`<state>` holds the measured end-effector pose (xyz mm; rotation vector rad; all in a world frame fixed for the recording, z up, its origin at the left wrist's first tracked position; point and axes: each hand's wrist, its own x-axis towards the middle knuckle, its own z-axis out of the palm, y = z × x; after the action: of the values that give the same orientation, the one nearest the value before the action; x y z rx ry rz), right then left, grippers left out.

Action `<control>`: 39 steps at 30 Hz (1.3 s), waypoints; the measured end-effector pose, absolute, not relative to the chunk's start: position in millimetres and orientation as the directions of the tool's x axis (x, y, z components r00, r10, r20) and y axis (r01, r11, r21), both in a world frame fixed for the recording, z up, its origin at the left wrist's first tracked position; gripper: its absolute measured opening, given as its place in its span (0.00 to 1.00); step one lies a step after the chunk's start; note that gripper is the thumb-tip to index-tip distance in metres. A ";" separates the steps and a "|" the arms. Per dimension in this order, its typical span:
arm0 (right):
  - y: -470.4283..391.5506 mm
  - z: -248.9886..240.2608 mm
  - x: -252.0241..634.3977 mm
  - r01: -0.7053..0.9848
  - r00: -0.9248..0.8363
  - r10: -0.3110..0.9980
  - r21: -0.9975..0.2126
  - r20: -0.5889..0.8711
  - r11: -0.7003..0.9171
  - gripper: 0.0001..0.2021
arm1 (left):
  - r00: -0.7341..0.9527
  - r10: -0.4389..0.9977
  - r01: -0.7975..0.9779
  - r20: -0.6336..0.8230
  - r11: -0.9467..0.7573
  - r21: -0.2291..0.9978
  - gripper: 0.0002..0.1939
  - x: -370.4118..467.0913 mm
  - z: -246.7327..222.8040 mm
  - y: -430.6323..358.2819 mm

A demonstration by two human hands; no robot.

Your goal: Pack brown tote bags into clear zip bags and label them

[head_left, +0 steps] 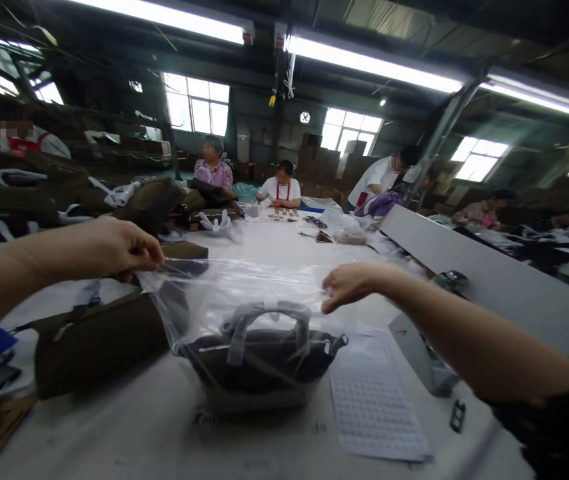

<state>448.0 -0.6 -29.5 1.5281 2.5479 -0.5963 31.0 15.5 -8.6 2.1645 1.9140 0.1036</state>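
Observation:
A dark handbag (264, 360) with wrapped handles stands on the white table (144, 433), inside a clear plastic bag (184, 300). My left hand (132, 253) is closed in a pinch on the upper left corner of the plastic bag, pulling the film taut. At the bag's upper right, my right hand (347, 283) has its fingers curled together at the edge of the film, above the handbag's right end. Another dark olive bag (99, 340) lies on the table left of the wrapped one.
Dark bags (19, 200) are piled at the left. A printed sheet (379, 400), a grey dispenser-like object (427, 360) and a small black item (457, 416) lie at right, near a raised white board (504, 280). People work at the far end.

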 end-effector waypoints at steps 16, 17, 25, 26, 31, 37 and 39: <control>-31.5 -157.3 521.8 -0.091 -0.131 0.973 -0.979 0.191 0.180 0.34 | 0.116 0.984 -0.028 0.133 -0.130 0.991 0.51 19.4 -159.3 -25.8; -26.6 -164.4 512.4 -0.118 -0.126 0.974 -0.978 0.187 0.172 0.27 | 0.096 0.990 -0.081 0.099 -0.091 0.993 0.45 29.8 -169.5 -25.4; 40.2 -138.7 468.7 -0.340 0.141 0.990 -0.940 -0.028 0.022 0.12 | -0.120 0.992 -0.296 -0.033 -0.004 0.955 0.15 68.9 -145.4 30.5; 48.3 -127.5 466.8 -0.343 0.166 0.986 -0.939 -0.031 0.028 0.12 | -0.122 0.992 -0.300 -0.029 -0.009 0.954 0.16 68.5 -134.4 39.1; 37.3 -115.6 486.3 -0.215 0.079 0.985 -0.962 0.155 0.169 0.17 | -0.062 0.998 -0.253 0.017 -0.033 0.967 0.16 51.8 -116.2 37.1; -43.6 -250.5 506.0 0.251 -0.378 0.920 -0.968 -0.101 -0.004 0.27 | 0.380 0.873 0.251 -0.307 0.222 0.942 0.24 52.9 -235.2 -31.8; -65.7 -292.8 501.9 0.307 -0.451 0.874 -0.951 -0.180 -0.038 0.27 | 0.441 0.819 0.345 -0.367 0.223 0.912 0.27 63.2 -272.0 -51.8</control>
<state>501.9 -65.7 -292.8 1.7308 2.4395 -2.1039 63.2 -51.8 -272.0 1.3679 1.1350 0.4505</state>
